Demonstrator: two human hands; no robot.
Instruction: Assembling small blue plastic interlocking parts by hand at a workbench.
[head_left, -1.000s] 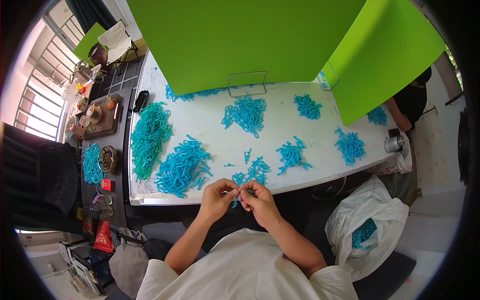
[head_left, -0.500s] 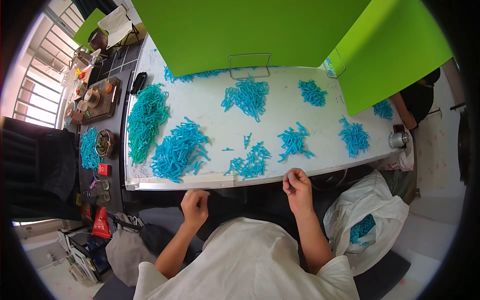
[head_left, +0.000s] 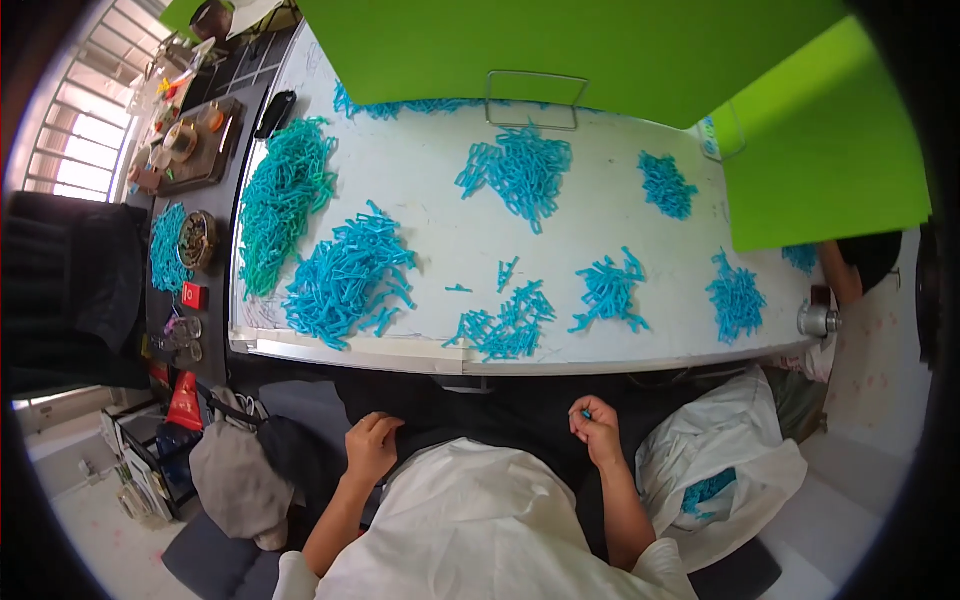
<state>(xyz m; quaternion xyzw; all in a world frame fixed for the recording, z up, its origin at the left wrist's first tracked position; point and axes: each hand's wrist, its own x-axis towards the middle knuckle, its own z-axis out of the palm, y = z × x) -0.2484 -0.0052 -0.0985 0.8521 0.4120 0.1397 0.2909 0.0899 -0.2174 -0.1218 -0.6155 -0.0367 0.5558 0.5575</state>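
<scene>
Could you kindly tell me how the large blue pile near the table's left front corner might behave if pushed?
The blue pile would probably spread apart, since stray pieces lie loose at its edge. They look light, being small and slim. Those heaped together may snag, as they lie crisscrossed.

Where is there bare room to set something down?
The white table is bare between the teal heap and the upper-middle blue pile, and between that pile and the upper-right pile. Its left end is crowded: teal heap beside large blue heap.
</scene>
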